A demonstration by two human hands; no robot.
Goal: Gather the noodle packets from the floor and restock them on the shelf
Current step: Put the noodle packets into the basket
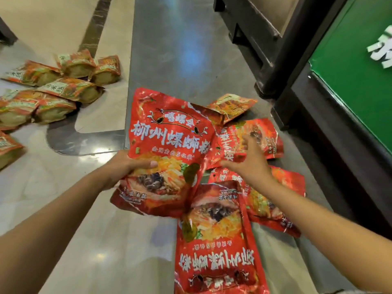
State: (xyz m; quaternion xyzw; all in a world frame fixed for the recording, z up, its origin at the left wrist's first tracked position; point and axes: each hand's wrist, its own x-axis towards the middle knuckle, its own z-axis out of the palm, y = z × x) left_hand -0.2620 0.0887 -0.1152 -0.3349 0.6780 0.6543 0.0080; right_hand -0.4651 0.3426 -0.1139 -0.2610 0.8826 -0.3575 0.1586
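noodle packets, the big red kind: i count four. the held packet (169, 141) is up off the floor in the left hand (125, 166), which grips its lower left edge with the thumb curled over the front. its long axis runs away from the person, title end pointing away, print reading right way up. the upside-down packet (218, 247) lies flat on the grey strip (180, 49) nearest the person, long axis the same way but title end pointing back at them. the sideways packet (269, 132) lies crosswise, print turned on its side. the fourth packet (293, 177) sits partly under the others, beside the shelf base (318, 145). the right hand (250, 164) is spread, fingers straight, just over the sideways packet; can't tell if it touches. one small orange packet (232, 106) lies past the red pile, and about seven more orange packets (70, 90) are bunched on the beige tile (42, 166) off to the left. the floor is glossy, beige with grey bands. on the right there's the dark shelf base and a green panel (350, 71) with white lettering.
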